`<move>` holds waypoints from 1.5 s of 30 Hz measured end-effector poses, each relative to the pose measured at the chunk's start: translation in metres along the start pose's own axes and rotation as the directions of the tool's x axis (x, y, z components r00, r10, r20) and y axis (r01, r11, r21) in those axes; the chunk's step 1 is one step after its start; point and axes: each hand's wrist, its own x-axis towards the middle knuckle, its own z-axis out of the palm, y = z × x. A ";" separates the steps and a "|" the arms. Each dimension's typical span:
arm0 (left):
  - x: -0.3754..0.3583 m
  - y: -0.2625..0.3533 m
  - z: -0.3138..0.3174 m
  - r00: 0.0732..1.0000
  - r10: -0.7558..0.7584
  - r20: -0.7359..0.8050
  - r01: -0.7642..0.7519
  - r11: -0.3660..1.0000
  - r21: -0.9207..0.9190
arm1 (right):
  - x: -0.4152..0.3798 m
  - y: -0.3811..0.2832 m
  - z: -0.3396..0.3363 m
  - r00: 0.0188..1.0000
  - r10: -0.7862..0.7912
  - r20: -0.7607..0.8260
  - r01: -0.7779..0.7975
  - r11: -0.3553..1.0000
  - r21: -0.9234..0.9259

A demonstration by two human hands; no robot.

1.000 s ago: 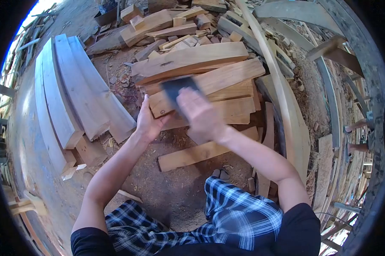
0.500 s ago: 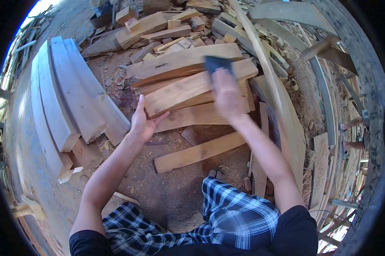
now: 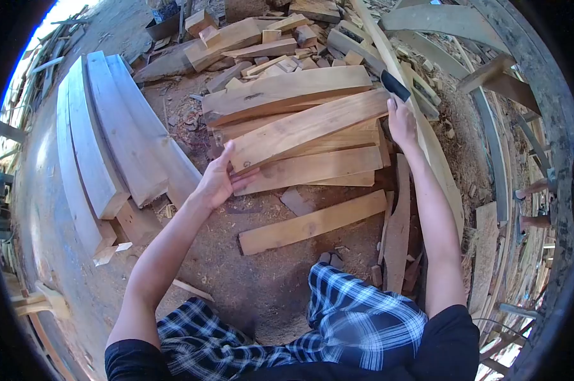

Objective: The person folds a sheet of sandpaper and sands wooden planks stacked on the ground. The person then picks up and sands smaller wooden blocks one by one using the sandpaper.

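My left hand [image 3: 218, 179] grips the near left end of a light-brown plank [image 3: 312, 130], thumb on top and fingers underneath. The plank lies at a slant across a stack of similar boards, its right end higher in view. My right hand [image 3: 402, 126] is at that right end, closed on a dark piece of sandpaper [image 3: 395, 86] that sticks up past the plank's tip. Under it, other boards [image 3: 322, 166] of the stack show, and a thicker curved timber [image 3: 287, 92] lies just behind.
A single board [image 3: 312, 223] lies on the dusty ground before my feet. Long curved beams [image 3: 118, 127] lean at the left. Wood offcuts [image 3: 277, 47] are heaped behind the stack. A long pale timber [image 3: 426, 120] runs along the right, and a person's legs [image 3: 533, 221] show at the far right.
My right hand has slid with the sandpaper from the plank's upper middle to its right end. The left hand still holds the left end; the view has shifted slightly.
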 end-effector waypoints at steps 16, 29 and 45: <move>0.001 0.028 0.031 0.746 0.610 0.269 -0.665 0.654 0.361 | -0.012 -0.016 -0.002 0.985 0.078 -0.151 -0.081 0.997 -0.012; -0.014 0.027 0.044 0.697 0.652 0.299 -0.709 0.563 0.425 | -0.056 -0.133 -0.023 0.879 -0.457 0.135 0.434 0.885 0.169; -0.010 0.005 0.068 0.704 0.656 0.273 -0.702 0.585 0.406 | -0.054 -0.050 -0.001 0.998 0.000 0.065 -0.015 0.973 0.230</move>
